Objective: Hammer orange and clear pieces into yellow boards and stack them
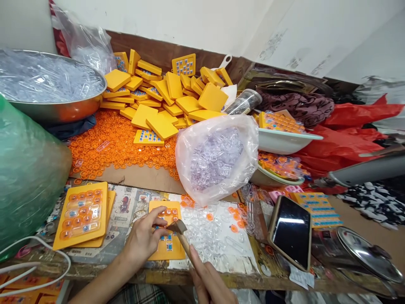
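Observation:
A yellow board [173,252] lies flat in front of me, with orange round pieces in its upper rows and blue-marked squares below. My left hand [143,234] rests at its left side. The thumb and index finger are apart over the board, touching its face, and nothing shows gripped between them. In my right hand [210,278] is a small hammer [179,227], held by its wooden handle, with the metal head over the board beside my left fingertips. To the left, a filled yellow board [82,213] with clear covers lies on another one.
Behind are a pile of yellow boards [188,104] and loose orange rings [104,143]. A plastic bag [186,169] holds clear pieces. Scattered clear pieces [218,240] lie right of the board. A phone [291,230] and pot lid [363,253] stand right, a green bag [28,177] left.

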`<state>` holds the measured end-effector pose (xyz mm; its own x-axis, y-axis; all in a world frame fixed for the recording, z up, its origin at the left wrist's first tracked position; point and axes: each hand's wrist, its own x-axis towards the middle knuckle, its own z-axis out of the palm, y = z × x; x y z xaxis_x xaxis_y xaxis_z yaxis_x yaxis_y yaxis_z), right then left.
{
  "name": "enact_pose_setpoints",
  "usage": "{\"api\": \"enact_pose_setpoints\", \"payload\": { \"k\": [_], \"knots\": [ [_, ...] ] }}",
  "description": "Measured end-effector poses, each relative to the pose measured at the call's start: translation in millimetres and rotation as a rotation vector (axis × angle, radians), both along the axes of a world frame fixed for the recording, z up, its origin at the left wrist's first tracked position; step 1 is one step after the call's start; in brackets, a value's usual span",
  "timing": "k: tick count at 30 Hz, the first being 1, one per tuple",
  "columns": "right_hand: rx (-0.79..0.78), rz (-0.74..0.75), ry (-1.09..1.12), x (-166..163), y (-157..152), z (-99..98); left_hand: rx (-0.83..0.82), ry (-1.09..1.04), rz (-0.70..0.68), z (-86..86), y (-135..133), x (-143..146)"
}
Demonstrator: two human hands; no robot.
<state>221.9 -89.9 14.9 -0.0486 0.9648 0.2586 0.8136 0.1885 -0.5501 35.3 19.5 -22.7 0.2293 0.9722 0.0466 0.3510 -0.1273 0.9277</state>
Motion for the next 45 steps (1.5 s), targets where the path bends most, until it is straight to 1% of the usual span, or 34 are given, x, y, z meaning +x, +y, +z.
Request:
{"api": "enact_pose_setpoints", "payload": {
  "k": [2,4,9,11,13,15,17,18,20,22,24,26,29,32,35,37,39,41,42,43,45],
  "knots": [
    [-0.032,0.043,0.034,2,1,5.4,-0.012,-0.013,-0.011,0.4,1,-1],
    [-0.039,0.073,0.052,3,0,6.6,0.002,-0.017,-0.013,0.1,1,-3],
    [-0.033,0.093,-0.067,3,-3,-2.7,0.041,-0.007,-0.028,0.1,-2,-4],
    [-0.041,0.099,-0.086,3,-4,-7.2,0.042,0.009,-0.065,4.7,-3,-8],
    [-0.054,0.087,-0.049,4,-5,-12.0,0.072,0.011,-0.089,13.4,2,-12],
    [-0.062,0.056,0.036,5,-6,-18.3,0.173,0.052,-0.048,23.7,18,-12],
    [-0.049,-0.028,0.152,8,-7,-26.2,0.299,0.146,0.038,31.1,44,-4],
    [-0.038,-0.088,0.215,9,-7,-30.4,0.323,0.174,0.053,32.6,61,3],
    [-0.039,-0.219,0.337,11,-6,-38.1,0.324,0.21,0.045,30.7,95,21],
    [-0.078,-0.334,0.441,12,-4,-44.1,0.311,0.251,0.015,24.9,123,39],
    [-0.118,-0.41,0.527,13,-3,-48.1,0.293,0.287,-0.02,18.4,138,51],
    [-0.134,-0.459,0.593,12,-2,-50.3,0.274,0.312,-0.042,12.5,141,53],
    [-0.141,-0.483,0.634,10,-2,-49.3,0.245,0.335,-0.036,5.2,137,46],
    [-0.144,-0.493,0.652,8,1,-44.3,0.231,0.349,0.003,1.5,137,40],
    [-0.139,-0.496,0.671,6,7,-40.0,0.23,0.347,0.014,5.7,137,40],
    [-0.132,-0.471,0.668,7,9,-39.3,0.236,0.329,-0.002,13.8,128,38],
    [-0.12,-0.426,0.634,9,7,-39.7,0.247,0.303,-0.023,23.6,105,28],
    [-0.089,-0.357,0.558,12,2,-39.1,0.258,0.262,-0.051,31.1,69,12],
    [-0.075,-0.305,0.511,13,0,-37.9,0.257,0.236,-0.071,32.9,49,2],
    [-0.055,-0.247,0.463,13,-3,-36.0,0.251,0.165,-0.091,33.1,29,-7],
    [-0.009,-0.123,0.375,11,-6,-29.7,0.236,0.074,-0.142,29.2,-3,-24]
  ]
}}
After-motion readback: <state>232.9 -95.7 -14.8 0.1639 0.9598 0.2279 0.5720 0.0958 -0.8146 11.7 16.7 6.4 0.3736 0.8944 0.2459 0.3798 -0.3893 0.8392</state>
